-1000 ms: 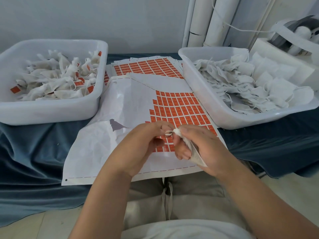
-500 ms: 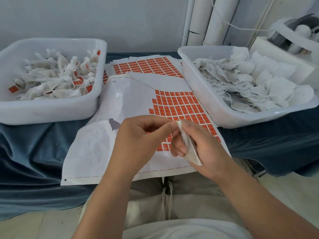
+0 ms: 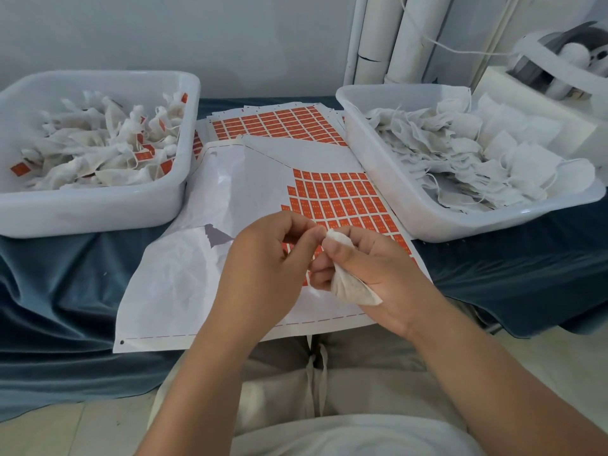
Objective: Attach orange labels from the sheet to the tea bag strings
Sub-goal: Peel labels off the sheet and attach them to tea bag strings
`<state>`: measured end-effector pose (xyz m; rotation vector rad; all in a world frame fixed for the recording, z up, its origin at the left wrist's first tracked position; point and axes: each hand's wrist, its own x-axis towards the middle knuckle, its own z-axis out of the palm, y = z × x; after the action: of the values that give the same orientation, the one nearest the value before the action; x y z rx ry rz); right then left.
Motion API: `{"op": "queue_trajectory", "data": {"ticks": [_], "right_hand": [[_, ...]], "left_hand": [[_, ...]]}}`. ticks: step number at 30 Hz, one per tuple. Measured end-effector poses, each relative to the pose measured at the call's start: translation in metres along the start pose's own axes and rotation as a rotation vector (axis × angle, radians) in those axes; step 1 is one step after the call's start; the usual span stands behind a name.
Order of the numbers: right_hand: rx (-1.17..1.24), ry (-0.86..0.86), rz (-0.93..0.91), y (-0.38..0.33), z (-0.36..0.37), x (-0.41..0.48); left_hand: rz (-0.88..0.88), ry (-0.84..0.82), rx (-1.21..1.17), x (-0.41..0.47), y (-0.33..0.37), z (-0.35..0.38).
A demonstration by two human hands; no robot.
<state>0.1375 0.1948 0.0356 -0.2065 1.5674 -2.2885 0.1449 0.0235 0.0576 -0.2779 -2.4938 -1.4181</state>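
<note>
Your right hand [image 3: 378, 271] grips a tea bag [image 3: 353, 287], thumb pressed across it and fingers curled underneath. Your left hand [image 3: 263, 258] pinches the bag's top end between thumb and forefinger; the string itself is too small to make out. Both hands hover just above the sheet [image 3: 184, 274], over its remaining orange labels [image 3: 335, 199]. The left tub [image 3: 98, 209] holds labelled bags and the right tub [image 3: 427, 218] plain ones.

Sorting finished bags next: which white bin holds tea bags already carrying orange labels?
The left bin: orange labels show among its bags. The right bin holds only plain white bags.
</note>
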Motion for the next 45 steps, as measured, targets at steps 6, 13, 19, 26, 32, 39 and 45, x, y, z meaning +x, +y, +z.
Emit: {"op": "queue_trajectory", "data": {"ticks": [6,13,19,26,32,39,45], "right_hand": [[0.015,0.004,-0.02,-0.006,-0.007,0.0],[-0.458,0.168,-0.23,0.003,-0.003,-0.002],[-0.164,0.247,-0.149,-0.002,-0.01,0.003],[-0.617,-0.017,0.006,-0.019,-0.022,-0.004],[-0.478,-0.346,0.232,-0.016,-0.026,-0.007],[-0.163,-0.316,0.131,-0.006,-0.028,-0.001],[0.093,-0.329,0.081,-0.011,-0.026,-0.003]], "left_hand": [[-0.106,-0.16,-0.261,0.004,-0.005,-0.003],[0.007,-0.187,-0.037,0.002,-0.006,-0.002],[0.024,-0.165,0.07,0.003,-0.008,-0.018],[-0.278,0.035,-0.359,0.01,-0.012,-0.021],[-0.318,-0.173,-0.929,0.009,-0.012,-0.015],[-0.048,-0.08,-0.267,0.008,-0.015,-0.02],[0.216,-0.087,0.1,0.008,-0.016,-0.017]]}}
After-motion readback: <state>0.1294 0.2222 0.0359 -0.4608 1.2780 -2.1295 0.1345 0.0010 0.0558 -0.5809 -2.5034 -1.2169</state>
